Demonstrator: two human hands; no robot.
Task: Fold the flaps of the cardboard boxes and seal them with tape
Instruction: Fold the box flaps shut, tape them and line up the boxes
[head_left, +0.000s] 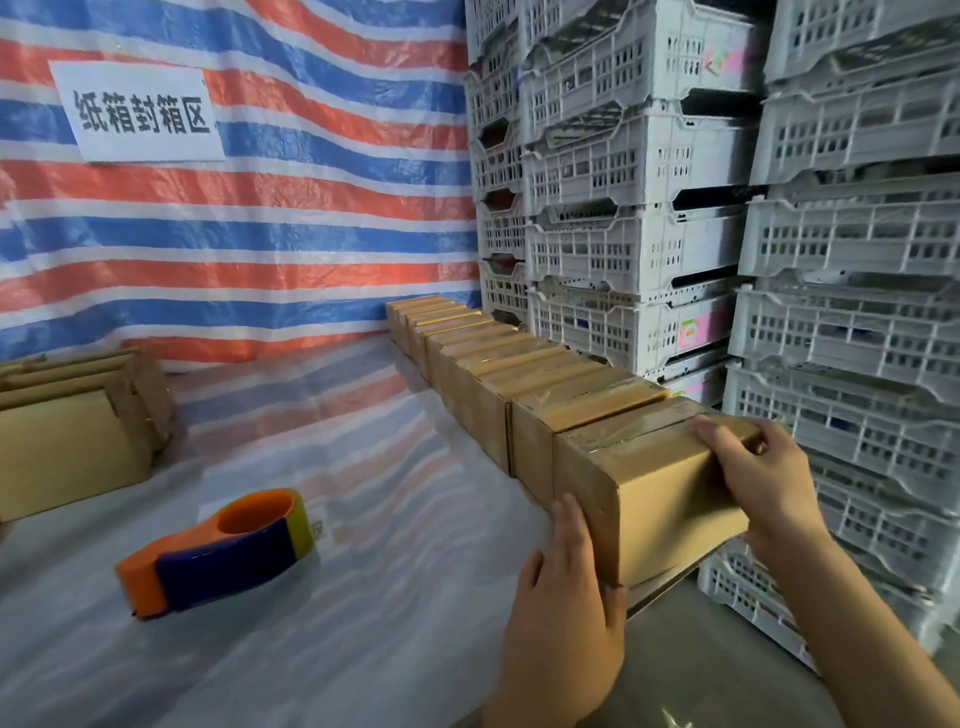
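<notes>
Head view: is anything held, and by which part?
The nearest taped cardboard box: right hand grips its top right edge; left hand presses flat against its left side.

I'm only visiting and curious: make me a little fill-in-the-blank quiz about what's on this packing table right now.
1. The left hand and right hand both touch the box at the ___ end of the row of boxes.
2. The tape dispenser lies on the table, held by ___ hand.
3. The tarp behind is striped red, white and ___.
Missing words: near; neither; blue.
</notes>
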